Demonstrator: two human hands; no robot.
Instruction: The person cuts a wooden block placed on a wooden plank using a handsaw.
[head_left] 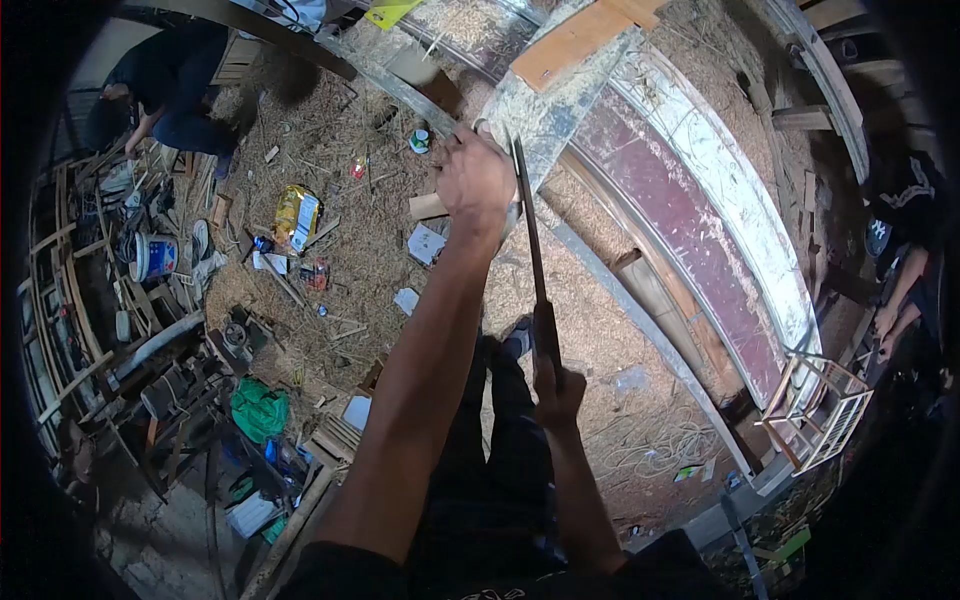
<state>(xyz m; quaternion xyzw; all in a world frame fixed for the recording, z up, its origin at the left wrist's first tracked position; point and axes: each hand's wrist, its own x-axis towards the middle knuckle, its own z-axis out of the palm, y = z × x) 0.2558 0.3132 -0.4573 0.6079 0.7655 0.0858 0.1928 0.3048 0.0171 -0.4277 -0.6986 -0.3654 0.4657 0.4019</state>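
The right hand (560, 398) is closed round the thicker, brown handle of a long, slim, saw-like tool (534, 245); its narrow, dark blade points away from the body, just beside the left hand (474, 182) at the dusty desk's (556, 132) end. What the left holds, I cannot tell.

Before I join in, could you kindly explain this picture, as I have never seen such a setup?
There is no machine here: a camera worn on someone's head looks forward and down, giving this rounded view. The two bare hands in the middle are the wearer's own. The right hand grips a long thin tool by its handle. The left hand is at the edge of a dusty bench; what it may hold is mostly hidden. A brown board lies on the bench. A yellow bag lies on the littered floor.
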